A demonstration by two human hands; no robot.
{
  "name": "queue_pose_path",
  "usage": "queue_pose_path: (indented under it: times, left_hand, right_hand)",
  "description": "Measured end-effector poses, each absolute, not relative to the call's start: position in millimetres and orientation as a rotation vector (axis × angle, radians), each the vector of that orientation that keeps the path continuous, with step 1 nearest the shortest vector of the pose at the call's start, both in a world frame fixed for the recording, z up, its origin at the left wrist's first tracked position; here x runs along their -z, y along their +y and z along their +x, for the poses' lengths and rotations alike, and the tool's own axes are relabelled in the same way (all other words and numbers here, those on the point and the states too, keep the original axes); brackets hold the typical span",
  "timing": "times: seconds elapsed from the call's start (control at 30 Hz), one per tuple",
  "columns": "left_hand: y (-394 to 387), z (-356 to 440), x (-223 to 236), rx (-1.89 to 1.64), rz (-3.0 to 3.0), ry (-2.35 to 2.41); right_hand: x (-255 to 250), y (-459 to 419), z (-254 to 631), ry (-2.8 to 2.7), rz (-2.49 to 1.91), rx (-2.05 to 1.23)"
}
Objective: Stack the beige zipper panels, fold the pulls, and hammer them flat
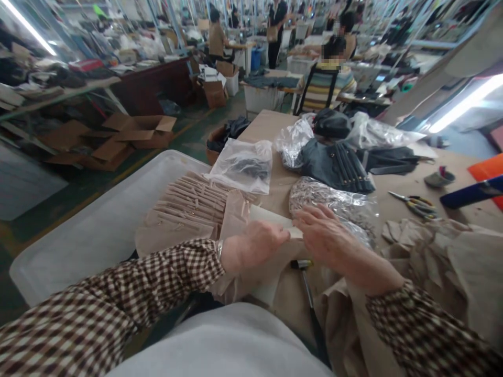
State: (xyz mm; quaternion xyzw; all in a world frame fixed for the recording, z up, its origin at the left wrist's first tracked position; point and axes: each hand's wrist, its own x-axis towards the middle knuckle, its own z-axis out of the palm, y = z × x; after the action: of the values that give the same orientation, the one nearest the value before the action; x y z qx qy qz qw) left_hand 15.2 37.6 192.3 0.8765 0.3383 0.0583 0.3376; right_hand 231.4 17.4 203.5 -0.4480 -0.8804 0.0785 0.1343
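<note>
— Where are the hands placed?
— Near the centre of the frame. The left hand (255, 243) is curled narrow at the near edge of a pale card (267, 214); the right hand (324, 238) is set at the card's right end, its fingers bent and kept close together. Whether anything is pinched by either cannot be told.
— And the card?
— It is seen at the centre, partly covered by the hands, with beige cloth (263, 275) spread below it in the frame.
— What is found around them?
— Left of centre, beige pieces (188, 204) are stacked in a fan, beside a white tub (113, 209). A clear bag (334, 201) is partly overlapped by the right hand. At lower centre a hammer (314, 320) is laid on the worktop (269, 125), and at right a pointed tool (420, 207) with yellow-and-black handles is seen.
</note>
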Motion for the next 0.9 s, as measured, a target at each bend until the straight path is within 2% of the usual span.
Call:
queue_pose_path:
  times: [0.13, 0.23, 0.33, 0.43, 0.57, 0.63, 0.8, 0.9]
  left_hand:
    - [53.4, 25.9, -214.6, -0.197, 2.622, 0.791]
    - [57.8, 28.7, -224.1, -0.24, 2.735, 0.741]
    - [53.5, 26.0, -227.3, -0.532, 2.727, 0.71]
    - [41.4, 27.8, -218.6, -0.88, 2.337, 0.81]
    - [20.8, 47.8, -194.7, -0.781, 1.355, 1.035]
    - [14.5, 59.1, -185.5, -0.734, 1.017, 0.985]
    - [19.0, 61.3, -176.7, -0.705, 0.681, 1.006]
    - [19.1, 47.5, -182.4, -0.651, 0.641, 0.947]
  right_hand:
    - [-220.8, 13.4, 240.1, -2.624, -1.361, -0.465]
    - [-216.9, 8.7, 244.3, -2.556, -1.422, -0.452]
    - [-216.8, 10.8, 253.7, -2.416, -1.584, -0.354]
    - [-220.9, 13.9, 260.0, -2.079, -1.791, -0.283]
    - [-208.4, 2.8, 237.8, -1.778, -1.792, -0.286]
    - [-191.5, -7.4, 213.8, -1.716, -1.749, -0.436]
    - [-157.4, -23.1, 183.1, -1.235, -1.541, -1.173]
    - [-154.3, -22.2, 213.4, -1.077, -1.523, -1.19]
